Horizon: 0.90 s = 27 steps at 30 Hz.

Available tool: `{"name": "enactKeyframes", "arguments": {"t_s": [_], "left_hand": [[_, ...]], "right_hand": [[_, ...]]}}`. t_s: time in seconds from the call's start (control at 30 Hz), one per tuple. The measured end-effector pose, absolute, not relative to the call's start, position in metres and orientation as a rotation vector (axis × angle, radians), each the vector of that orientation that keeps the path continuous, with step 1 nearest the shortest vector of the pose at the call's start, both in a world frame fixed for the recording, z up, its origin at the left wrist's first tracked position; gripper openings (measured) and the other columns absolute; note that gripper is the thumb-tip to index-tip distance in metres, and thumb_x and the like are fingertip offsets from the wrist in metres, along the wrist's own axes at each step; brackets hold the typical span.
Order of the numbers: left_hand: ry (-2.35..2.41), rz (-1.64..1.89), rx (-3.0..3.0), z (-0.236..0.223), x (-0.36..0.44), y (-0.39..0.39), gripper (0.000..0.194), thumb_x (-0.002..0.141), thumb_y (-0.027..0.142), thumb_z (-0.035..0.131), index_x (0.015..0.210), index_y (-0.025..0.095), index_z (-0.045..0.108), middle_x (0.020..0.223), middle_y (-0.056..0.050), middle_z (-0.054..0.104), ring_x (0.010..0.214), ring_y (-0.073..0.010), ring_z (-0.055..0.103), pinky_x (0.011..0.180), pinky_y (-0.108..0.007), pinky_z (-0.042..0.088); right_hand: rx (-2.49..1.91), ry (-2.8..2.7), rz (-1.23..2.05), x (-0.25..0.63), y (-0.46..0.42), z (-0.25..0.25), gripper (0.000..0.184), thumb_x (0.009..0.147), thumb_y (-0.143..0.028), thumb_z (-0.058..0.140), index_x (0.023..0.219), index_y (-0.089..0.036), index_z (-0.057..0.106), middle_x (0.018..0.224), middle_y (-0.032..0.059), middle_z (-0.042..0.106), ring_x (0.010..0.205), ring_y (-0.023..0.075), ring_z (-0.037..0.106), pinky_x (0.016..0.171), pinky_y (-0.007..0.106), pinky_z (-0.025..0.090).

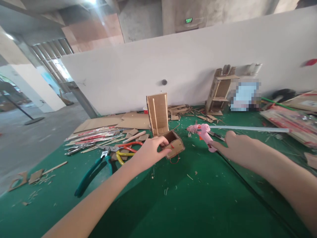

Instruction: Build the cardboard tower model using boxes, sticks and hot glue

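Green table (198,205), one cardboard box (173,143) (held), one glue gun (204,132)

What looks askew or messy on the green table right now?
The small brown cardboard box under the left hand sits tilted, and cardboard scraps litter the green table.

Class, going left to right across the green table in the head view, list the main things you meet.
Cardboard scraps → green-handled pliers → left hand → small cardboard box → pink glue gun → right hand.

Bright daylight from the left windows (53,61), ceiling glare, soft forearm shadows, wide-angle bending at edges
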<state>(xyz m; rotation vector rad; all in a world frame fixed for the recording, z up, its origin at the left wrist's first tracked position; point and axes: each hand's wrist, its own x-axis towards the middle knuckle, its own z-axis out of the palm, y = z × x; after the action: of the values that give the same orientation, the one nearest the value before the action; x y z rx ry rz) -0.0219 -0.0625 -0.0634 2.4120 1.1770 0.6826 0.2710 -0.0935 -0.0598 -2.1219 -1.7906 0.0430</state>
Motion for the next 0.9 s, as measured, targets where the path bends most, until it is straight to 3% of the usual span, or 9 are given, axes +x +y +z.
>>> {"name": "enactKeyframes", "arguments": {"t_s": [0.17,0.23,0.3,0.4,0.47,0.6,0.73,0.8,0.9], "left_hand": [[1.048,0.82,2.602,-0.077,-0.021,-0.061,0.015,0.085,0.035,0.061,0.087,0.021,0.055,0.114,-0.006,0.057,0.117,-0.0231,0.05,0.099,-0.042,0.042],[1.111,0.866,2.573,-0.084,-0.022,-0.062,0.027,0.081,0.04,0.065,0.097,0.022,0.052,0.131,-0.009,0.045,0.129,-0.0269,0.04,0.105,-0.046,0.039],[1.19,0.872,2.494,-0.09,-0.022,-0.062,0.044,0.077,0.044,0.067,0.111,0.024,0.047,0.142,-0.011,0.033,0.134,-0.0301,0.034,0.105,-0.049,0.039],[1.241,0.867,2.365,-0.096,-0.022,-0.061,0.054,0.076,0.045,0.068,0.119,0.026,0.041,0.14,-0.011,0.037,0.128,-0.0296,0.043,0.101,-0.049,0.044],[1.241,0.887,2.274,-0.099,-0.022,-0.059,0.053,0.077,0.043,0.067,0.12,0.026,0.04,0.128,-0.009,0.049,0.118,-0.0271,0.052,0.097,-0.047,0.047],[1.224,1.024,2.132,-0.105,-0.021,-0.054,0.066,0.073,0.042,0.072,0.125,0.023,0.037,0.124,-0.011,0.055,0.114,-0.0277,0.056,0.094,-0.048,0.049],[1.284,1.102,2.077,-0.108,-0.021,-0.054,0.063,0.075,0.047,0.068,0.124,0.021,0.04,0.124,-0.012,0.056,0.111,-0.0274,0.057,0.091,-0.046,0.05],[1.321,1.128,2.066,-0.107,-0.02,-0.055,0.061,0.077,0.049,0.066,0.125,0.021,0.042,0.123,-0.011,0.056,0.11,-0.0266,0.058,0.089,-0.044,0.05],[1.373,1.187,2.095,-0.106,-0.02,-0.057,0.062,0.077,0.049,0.066,0.127,0.021,0.042,0.125,-0.011,0.055,0.114,-0.0269,0.055,0.093,-0.043,0.048]], "right_hand": [[-2.322,-1.844,-0.028,0.259,-0.081,-0.064,0.067,0.077,-0.077,0.035,0.099,-0.019,0.06,0.083,0.0177,0.066,0.073,0.0386,0.062,0.058,0.047,0.042],[-2.187,-1.852,-0.104,0.254,-0.072,-0.073,0.056,0.082,-0.069,0.035,0.097,-0.022,0.061,0.1,0.0172,0.064,0.087,0.0386,0.06,0.062,0.045,0.043],[-2.062,-1.828,-0.125,0.252,-0.063,-0.086,0.044,0.085,-0.057,0.037,0.081,-0.021,0.061,0.096,0.0152,0.062,0.092,0.0348,0.058,0.066,0.042,0.044],[-1.895,-1.727,-0.022,0.25,-0.053,-0.101,0.029,0.082,-0.043,0.045,0.068,-0.02,0.055,0.079,0.0106,0.06,0.082,0.0269,0.058,0.07,0.038,0.045],[-1.817,-1.583,0.173,0.25,-0.054,-0.102,0.023,0.08,-0.04,0.049,0.075,-0.019,0.057,0.074,0.008,0.061,0.073,0.0233,0.059,0.064,0.034,0.045],[-1.508,-1.296,0.705,0.247,-0.073,-0.086,0.029,0.084,-0.041,0.052,0.1,-0.019,0.06,0.071,0.0042,0.066,0.058,0.0168,0.06,0.052,0.027,0.045],[-1.302,-1.294,0.847,0.234,-0.102,-0.072,0.035,0.087,-0.05,0.051,0.084,-0.017,0.063,0.046,-0.0014,0.055,0.038,0.0098,0.044,0.039,0.022,0.033],[-1.253,-1.339,0.933,0.224,-0.113,-0.072,0.041,0.085,-0.056,0.05,0.082,-0.016,0.061,0.05,0.0008,0.059,0.035,0.0094,0.044,0.036,0.023,0.03],[-1.234,-1.447,0.978,0.215,-0.125,-0.08,0.042,0.086,-0.057,0.048,0.079,-0.017,0.059,0.053,0.0015,0.062,0.033,0.0091,0.045,0.038,0.025,0.036]]}}
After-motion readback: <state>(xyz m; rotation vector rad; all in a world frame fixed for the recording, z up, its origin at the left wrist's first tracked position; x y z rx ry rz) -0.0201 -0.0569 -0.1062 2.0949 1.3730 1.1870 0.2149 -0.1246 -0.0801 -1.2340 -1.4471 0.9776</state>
